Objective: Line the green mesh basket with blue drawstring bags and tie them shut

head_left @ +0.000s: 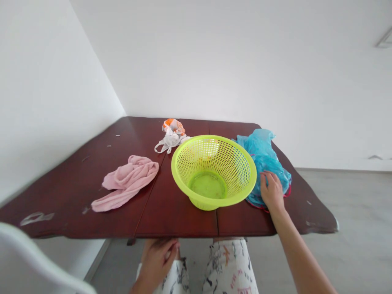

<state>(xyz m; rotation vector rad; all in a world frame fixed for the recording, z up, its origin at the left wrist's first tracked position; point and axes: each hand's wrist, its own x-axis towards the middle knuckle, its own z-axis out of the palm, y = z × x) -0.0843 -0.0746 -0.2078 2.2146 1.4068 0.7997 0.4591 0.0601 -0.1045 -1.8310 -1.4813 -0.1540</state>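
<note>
My right hand (pixel 272 190) rests on a crumpled blue plastic bag (pixel 260 143) with red drawstrings, at the table's right side. Its fingers are slightly bent and apart, not visibly gripping the plastic. Left of the bag stands a lime-green plastic colander basket (pixel 213 200), upright, with nothing in it. Below the table's front edge, my left hand (pixel 159 258) lies by my knee, fingers loosely bent, holding nothing that I can see. A pink cloth (pixel 127 183) lies bunched on the table's left part. Behind the basket sits a crumpled white and orange plastic bag (pixel 170 136).
The dark red wooden table (pixel 171 220) has seams across its top and a wavy edge. White walls (pixel 196 61) stand behind it and at the left. A white curved chair part (pixel 39 261) is at the lower left. Small scraps lie on the table's left side.
</note>
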